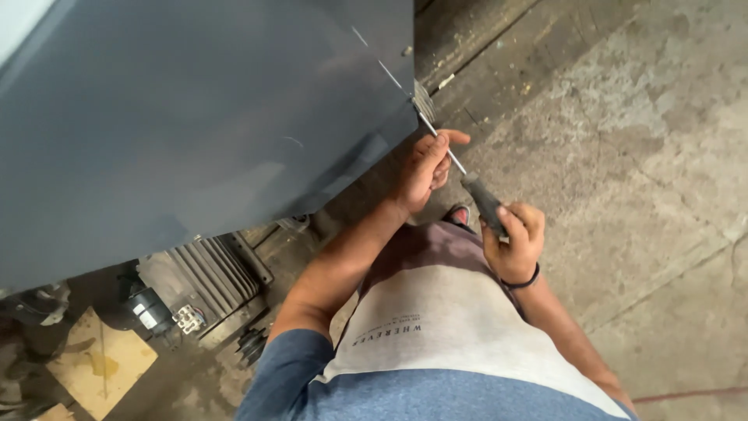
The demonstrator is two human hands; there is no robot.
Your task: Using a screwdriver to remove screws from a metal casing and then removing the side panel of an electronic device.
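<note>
Screwdriver (467, 183): dark handle gripped in the closed right hand (514, 238), which wears a dark wristband (523, 282); metal shaft runs up-left, its tip meeting the lower right edge of a large grey-blue metal panel (195, 125). Left hand (427, 168): fingers pinched around the shaft, just beside the panel's edge. Below the panel's lower edge: a ribbed electric motor (206, 281). Underfoot: cracked concrete floor (639, 156).
</note>
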